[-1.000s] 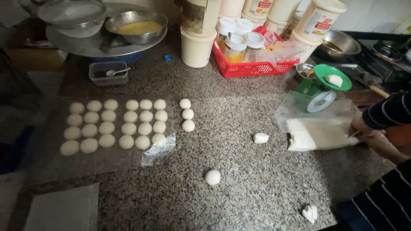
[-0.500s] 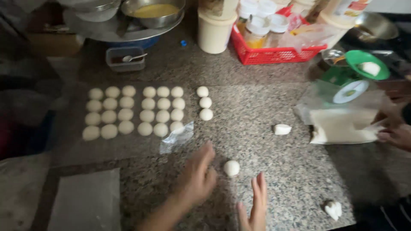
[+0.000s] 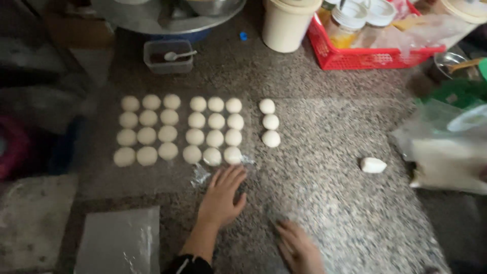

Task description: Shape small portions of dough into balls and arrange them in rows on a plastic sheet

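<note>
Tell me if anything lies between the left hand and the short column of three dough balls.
Nothing visible does. The left hand lies flat on the counter, and only bare stone separates it from the three dough balls. The crumpled plastic scrap sits off to its left, outside that path.

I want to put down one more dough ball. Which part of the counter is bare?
Bare granite lies between the column of three balls and the lone dough piece, and below that column toward the right hand. The ball grid is crowded; the left hand covers its lower edge.
</note>
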